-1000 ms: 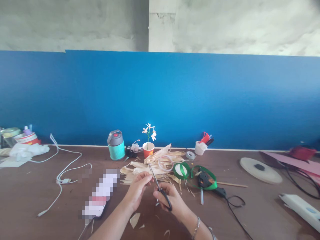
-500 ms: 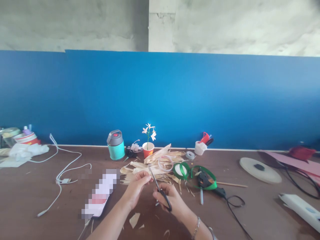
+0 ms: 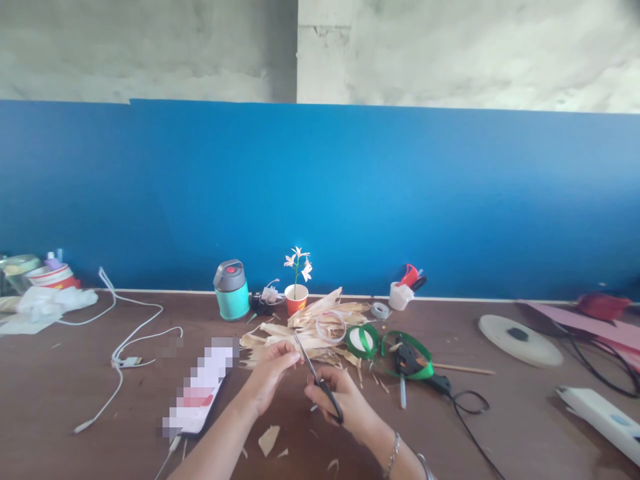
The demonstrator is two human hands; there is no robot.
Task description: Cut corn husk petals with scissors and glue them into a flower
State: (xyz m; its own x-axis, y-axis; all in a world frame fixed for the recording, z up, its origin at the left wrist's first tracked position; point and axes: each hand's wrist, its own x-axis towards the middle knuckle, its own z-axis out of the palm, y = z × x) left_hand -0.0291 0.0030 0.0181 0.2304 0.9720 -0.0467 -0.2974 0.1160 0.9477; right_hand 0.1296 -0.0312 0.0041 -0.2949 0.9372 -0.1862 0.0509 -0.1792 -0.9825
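Brown tabletop (image 3: 75, 380) is catching trimmings (image 3: 269, 440); my left hand (image 3: 270, 377) is pinching a pale sliver (image 3: 297, 356) steady against the scissors (image 3: 320, 383) my right hand (image 3: 347, 403) is gripping.

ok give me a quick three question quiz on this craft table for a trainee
1. Multiple choice: which hand holds the scissors? A) left B) right C) neither
2. True or false: as the camera sees it, the teal flask stands to the right of the orange cup.
3. Fill in: the ribbon lying by the glue gun is ____ in colour.

Key
1. B: the right hand grips the handles.
2. False: the flask is to the left of the cup.
3. Green.
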